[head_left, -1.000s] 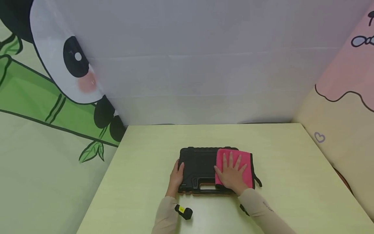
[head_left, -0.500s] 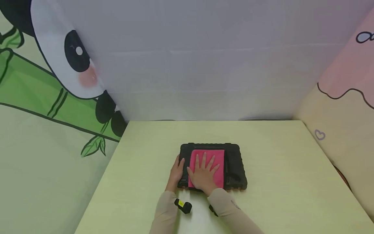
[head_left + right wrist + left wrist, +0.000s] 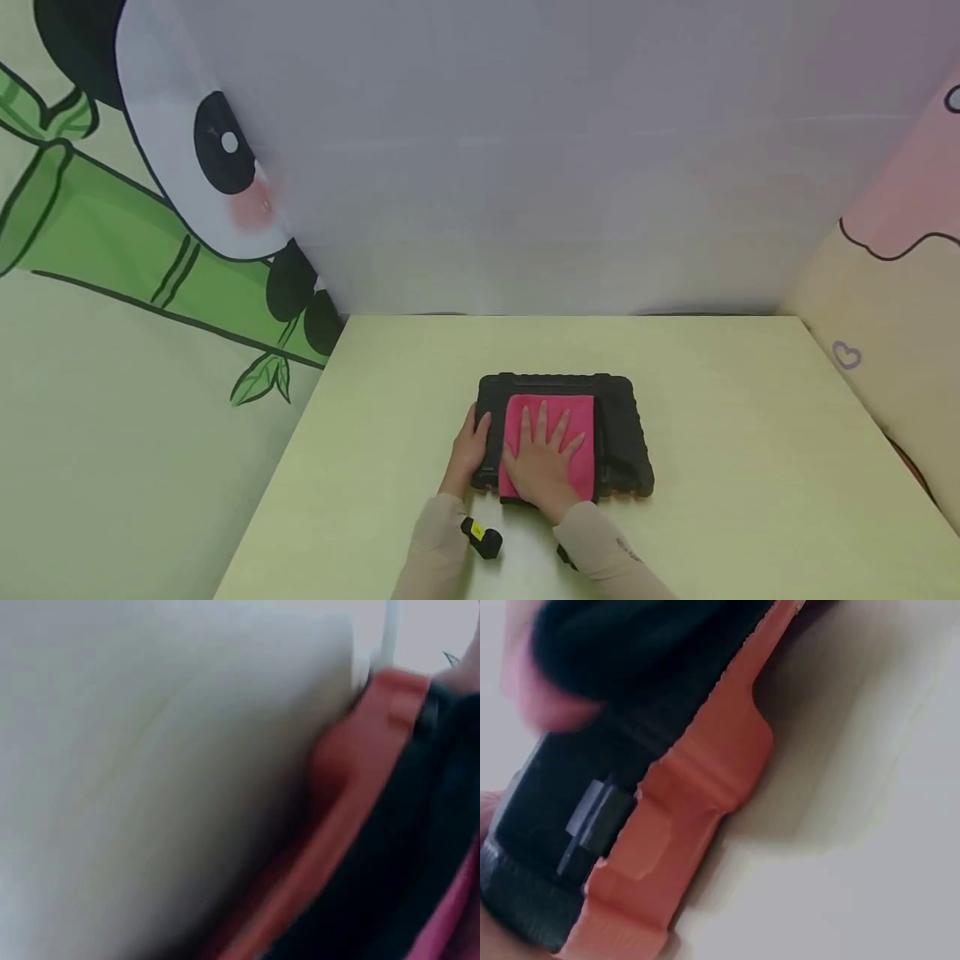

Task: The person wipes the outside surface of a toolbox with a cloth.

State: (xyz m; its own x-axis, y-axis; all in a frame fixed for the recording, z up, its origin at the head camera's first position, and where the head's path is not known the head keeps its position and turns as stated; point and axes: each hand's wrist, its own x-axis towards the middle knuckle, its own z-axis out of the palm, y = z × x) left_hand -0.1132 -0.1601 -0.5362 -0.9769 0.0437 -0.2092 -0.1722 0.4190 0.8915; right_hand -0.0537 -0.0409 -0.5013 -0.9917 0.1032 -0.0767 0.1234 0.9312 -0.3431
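A black plastic carrying case [image 3: 626,433] with an orange lower half [image 3: 660,847] lies flat on the table in the head view. My left hand [image 3: 467,450] holds its left edge, thumb on the top side and fingers along the side. On the lid lies a folded pink cloth [image 3: 582,421] with black edging. My right hand [image 3: 543,467] rests flat on this cloth, fingers straight and spread. In the left wrist view a dark latch or hinge [image 3: 600,817] shows on the case. The right wrist view is blurred, with the case's orange side [image 3: 352,780] visible.
The pale yellow table [image 3: 750,417] extends around the case on all sides. Behind it rises a grey wall cloth [image 3: 562,208], and printed side panels flank it. A small black device with a yellow label [image 3: 482,537] sits by the left wrist.
My right hand has slid the pink cloth leftward from the case's right end to its left-centre part. The left hand stays at the case's left edge. The head view has shifted slightly.
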